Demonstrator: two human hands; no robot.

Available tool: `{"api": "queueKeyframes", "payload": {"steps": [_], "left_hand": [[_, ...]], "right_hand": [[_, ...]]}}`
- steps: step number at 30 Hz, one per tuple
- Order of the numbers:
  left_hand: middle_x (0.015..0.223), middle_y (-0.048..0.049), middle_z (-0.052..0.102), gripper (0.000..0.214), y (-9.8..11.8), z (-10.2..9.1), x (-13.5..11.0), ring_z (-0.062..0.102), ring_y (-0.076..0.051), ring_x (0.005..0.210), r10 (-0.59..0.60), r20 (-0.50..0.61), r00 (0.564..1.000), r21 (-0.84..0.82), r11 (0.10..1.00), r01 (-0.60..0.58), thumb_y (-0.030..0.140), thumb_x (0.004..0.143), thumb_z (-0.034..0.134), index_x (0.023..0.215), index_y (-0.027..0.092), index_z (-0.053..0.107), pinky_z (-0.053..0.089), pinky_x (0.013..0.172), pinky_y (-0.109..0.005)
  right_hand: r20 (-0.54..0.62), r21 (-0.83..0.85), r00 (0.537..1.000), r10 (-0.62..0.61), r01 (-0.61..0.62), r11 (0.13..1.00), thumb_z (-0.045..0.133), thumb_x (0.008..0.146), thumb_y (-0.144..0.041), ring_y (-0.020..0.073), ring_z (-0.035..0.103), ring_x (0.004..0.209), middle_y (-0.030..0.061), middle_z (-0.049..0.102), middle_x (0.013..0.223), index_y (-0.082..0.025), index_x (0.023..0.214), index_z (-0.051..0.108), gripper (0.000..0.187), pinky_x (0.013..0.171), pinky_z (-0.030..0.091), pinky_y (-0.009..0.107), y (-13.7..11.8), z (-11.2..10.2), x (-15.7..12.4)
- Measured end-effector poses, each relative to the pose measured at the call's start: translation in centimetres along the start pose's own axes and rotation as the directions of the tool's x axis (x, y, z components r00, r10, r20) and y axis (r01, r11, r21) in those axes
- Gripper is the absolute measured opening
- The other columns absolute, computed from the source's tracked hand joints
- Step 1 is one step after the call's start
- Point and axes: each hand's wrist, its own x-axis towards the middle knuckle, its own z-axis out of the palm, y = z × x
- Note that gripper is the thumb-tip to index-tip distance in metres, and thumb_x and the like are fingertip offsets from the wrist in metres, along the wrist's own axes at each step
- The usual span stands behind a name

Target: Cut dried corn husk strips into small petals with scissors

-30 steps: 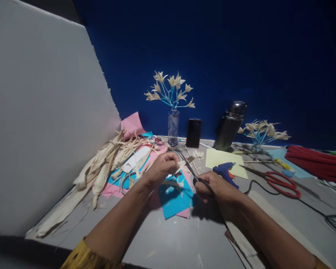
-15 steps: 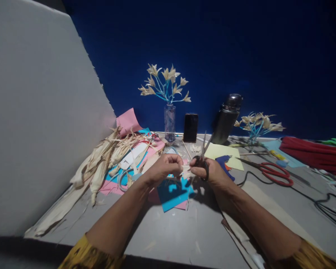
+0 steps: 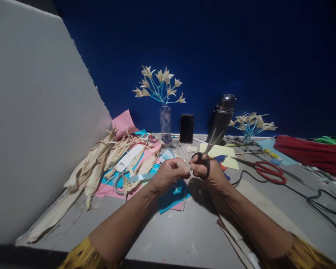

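Note:
My left hand (image 3: 170,173) is closed in a pinch on a small, pale, thin piece of corn husk (image 3: 183,165). Fingertips of my right hand (image 3: 214,175) meet the other end of that piece. Hooked on the same right hand is a pair of black-handled scissors (image 3: 210,145), blades slightly apart and pointing up and away from me. Beneath both hands lies blue paper (image 3: 170,201), partly in their shadow, over some pink paper. The fingers cover much of the husk piece.
Dried corn husks (image 3: 96,164) pile up at left. Behind stand a glass vase (image 3: 165,125) of husk flowers, a phone (image 3: 187,129) and a dark flask (image 3: 222,121). Red-handled scissors (image 3: 268,173), a blue glue gun (image 3: 220,161), a black cable (image 3: 310,198) and red cloth (image 3: 310,153) lie right.
My hands have come closer together, the left thumb now flat along the husk piece. The scissors lean further right. The whole view has shifted slightly, with things sitting further left.

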Motion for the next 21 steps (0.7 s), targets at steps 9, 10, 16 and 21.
{"api": "queueKeyframes", "payload": {"steps": [9,10,16,21], "left_hand": [[0.077,-0.0071,0.069,0.020,0.4,0.7,-0.4,0.063,-0.016,0.071,-0.011,0.035,0.999,-0.116,0.993,0.015,0.022,0.059,0.082,0.074,0.011,0.073,0.050,0.075,-0.031],[0.075,-0.0064,0.068,0.019,0.5,0.7,-0.4,0.063,-0.016,0.070,-0.005,0.031,1.000,-0.133,0.991,0.009,0.022,0.059,0.081,0.071,0.012,0.072,0.051,0.075,-0.032],[0.066,-0.0036,0.064,0.016,1.2,0.4,-0.5,0.059,-0.014,0.064,-0.013,-0.026,1.000,-0.088,0.996,0.010,0.022,0.058,0.080,0.066,0.012,0.070,0.052,0.075,-0.032],[0.068,-0.0038,0.066,0.014,0.7,0.5,-0.4,0.059,-0.012,0.065,-0.034,-0.017,0.999,0.023,0.999,0.034,0.018,0.059,0.078,0.070,0.012,0.072,0.048,0.070,-0.026]], "right_hand": [[0.213,0.256,0.973,0.089,-0.143,0.956,0.080,0.058,-0.027,0.0097,0.041,0.054,-0.0035,0.051,0.062,-0.017,0.075,0.060,0.027,0.052,0.031,0.023,-1.0,0.3,-0.4],[0.225,0.289,0.970,0.092,-0.157,0.944,0.079,0.058,-0.027,0.0094,0.040,0.053,-0.0037,0.050,0.062,-0.018,0.075,0.060,0.027,0.052,0.032,0.023,-1.1,0.2,-0.3],[0.120,0.175,0.991,0.053,-0.074,0.982,0.081,0.059,-0.031,0.0087,0.040,0.054,-0.0022,0.055,0.070,-0.017,0.083,0.063,0.033,0.050,0.031,0.023,-0.8,0.0,0.0],[0.100,0.038,0.994,0.045,-0.049,0.998,0.081,0.062,-0.030,0.0107,0.044,0.055,-0.0031,0.055,0.062,-0.016,0.082,0.062,0.031,0.054,0.033,0.024,-0.1,0.4,-0.4]]}}
